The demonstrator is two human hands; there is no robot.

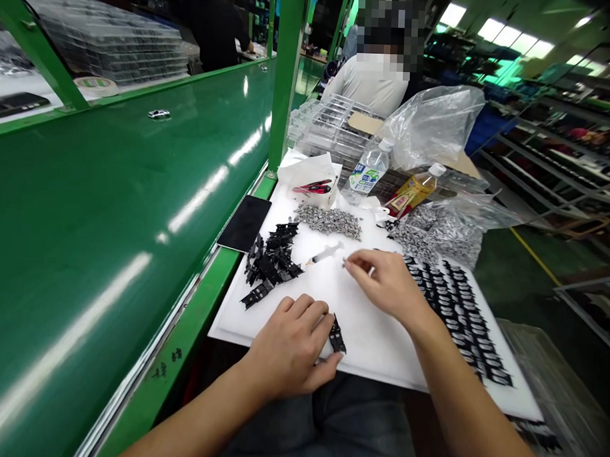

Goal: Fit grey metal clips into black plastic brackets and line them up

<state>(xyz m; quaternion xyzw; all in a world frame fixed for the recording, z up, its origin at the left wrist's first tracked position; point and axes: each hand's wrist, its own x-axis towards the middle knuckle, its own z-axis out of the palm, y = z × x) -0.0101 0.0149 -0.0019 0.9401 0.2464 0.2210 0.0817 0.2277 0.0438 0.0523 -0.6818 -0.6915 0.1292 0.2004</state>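
Flat black plastic part point(337, 336) in my left fingers, tiny grey piece point(344, 262) in my right

My left hand point(293, 345) has its fingers closed on the part, thumb at its near end, above the smooth white bench point(380, 354). My right hand point(386, 281) pinches the piece between thumb and forefinger. Just left of those fingertips lies a clear, orange-tipped plastic syringe point(328, 252); beyond them, a heap of small grey pieces point(329, 221). Ahead and left of my left fingers is a jumbled black plastic pile point(271, 264)
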